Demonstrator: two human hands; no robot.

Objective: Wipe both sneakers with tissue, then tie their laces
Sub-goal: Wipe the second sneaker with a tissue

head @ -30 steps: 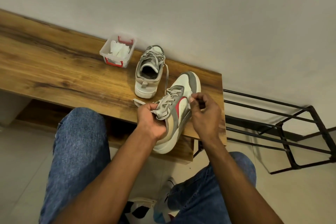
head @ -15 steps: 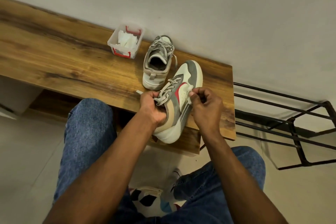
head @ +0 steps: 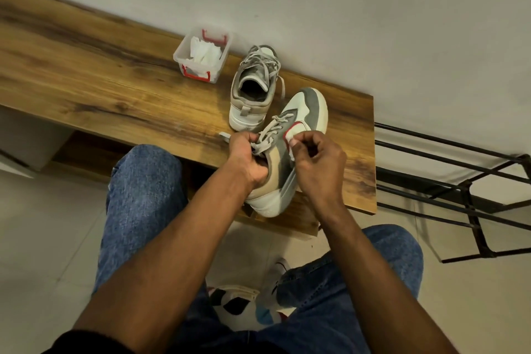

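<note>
Two sneakers sit on a wooden bench [head: 120, 89] by the wall. The near sneaker [head: 287, 152] lies tilted at the bench's front edge, its heel overhanging. The left hand [head: 247, 158] is closed around its laces [head: 270, 135] at the collar; the right hand [head: 319, 164] pinches something white against the shoe's side, fingers curled tight. The far sneaker [head: 253, 86] stands upright just behind, beside a clear tub [head: 184, 52] of tissue [head: 205, 52].
</note>
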